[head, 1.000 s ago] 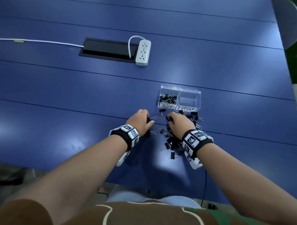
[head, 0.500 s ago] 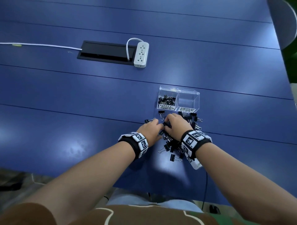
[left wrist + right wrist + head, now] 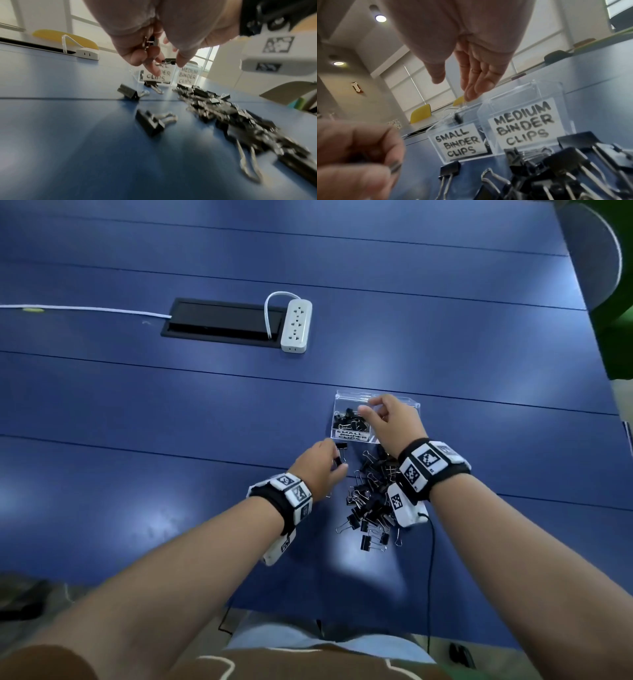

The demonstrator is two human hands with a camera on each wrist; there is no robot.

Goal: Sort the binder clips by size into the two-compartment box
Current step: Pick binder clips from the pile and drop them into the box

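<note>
left hand (image 3: 154, 40) grip holding small clips (image 3: 150, 41), seen only from its wrist | right hand (image 3: 387, 419) hovering, grip wide, over clear box (image 3: 346, 436) small side | clip pile (image 3: 373, 501) lying on worktop (image 3: 171, 474) before box | power strip (image 3: 296, 325) sitting far back

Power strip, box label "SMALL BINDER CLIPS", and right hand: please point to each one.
Power strip (image 3: 296, 325): head view, middle of its white top face.
Small clips label (image 3: 459, 143): right wrist view, centre of the paper.
Right hand (image 3: 394, 419): head view, back of the hand.
</note>
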